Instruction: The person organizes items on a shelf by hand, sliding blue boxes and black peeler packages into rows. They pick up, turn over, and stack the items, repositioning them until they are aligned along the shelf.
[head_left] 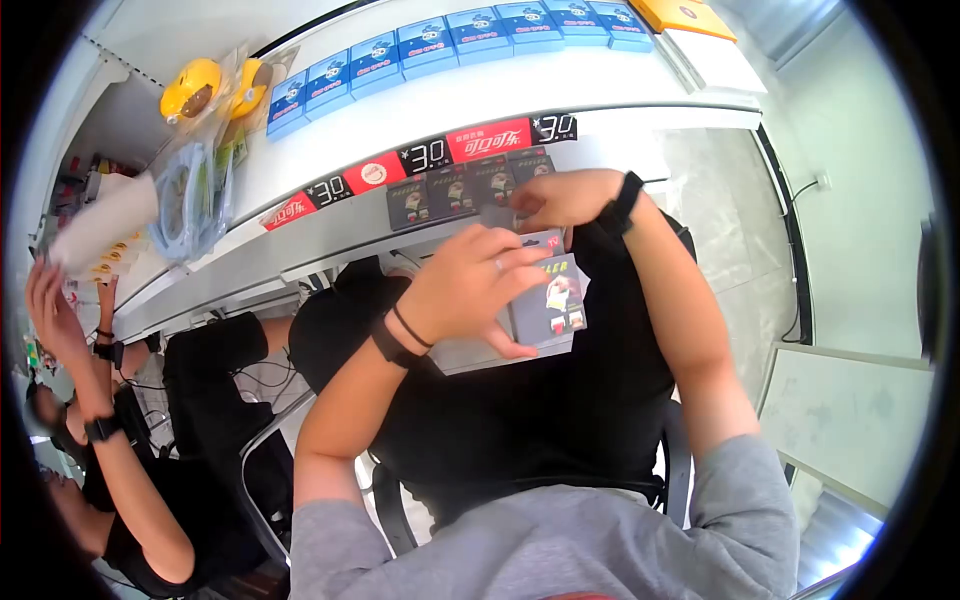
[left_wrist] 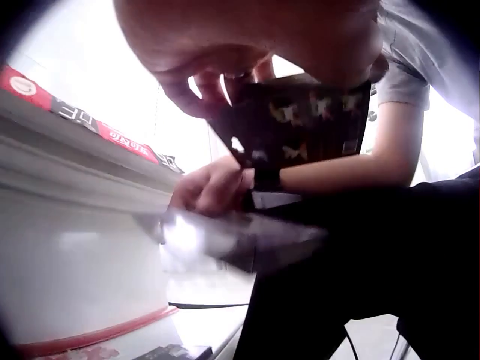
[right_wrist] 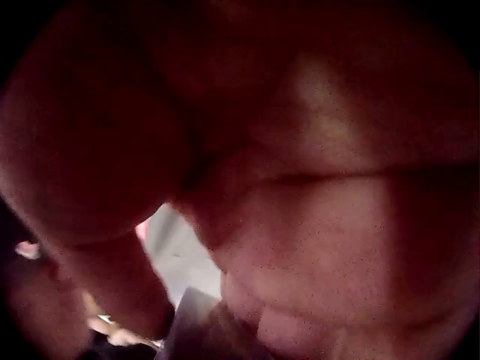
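A dark box with "PEELER" lettering (head_left: pixel 553 300) is gripped in my left hand (head_left: pixel 465 285), fingers across its top and thumb at its lower side. Its dark printed back (left_wrist: pixel 300 124) shows in the left wrist view. My right hand (head_left: pixel 570 200) is just beyond the box, near the shelf front, pinching a blurred, shiny grey plastic sheet (left_wrist: pixel 247 238) that hangs over the lap in the left wrist view. Palm and fingers (right_wrist: pixel 315 225) fill most of the right wrist view, with a grey edge of the sheet at the bottom.
Several matching dark boxes (head_left: pixel 452 192) stand in a row below the red-and-black price strip (head_left: pixel 378 172). Blue boxes (head_left: pixel 425 45) line the white shelf above. Bagged yellow toys (head_left: pixel 192 90) sit at the left. Another person's hand (head_left: pixel 55 310) lifts a white item (head_left: pixel 105 222).
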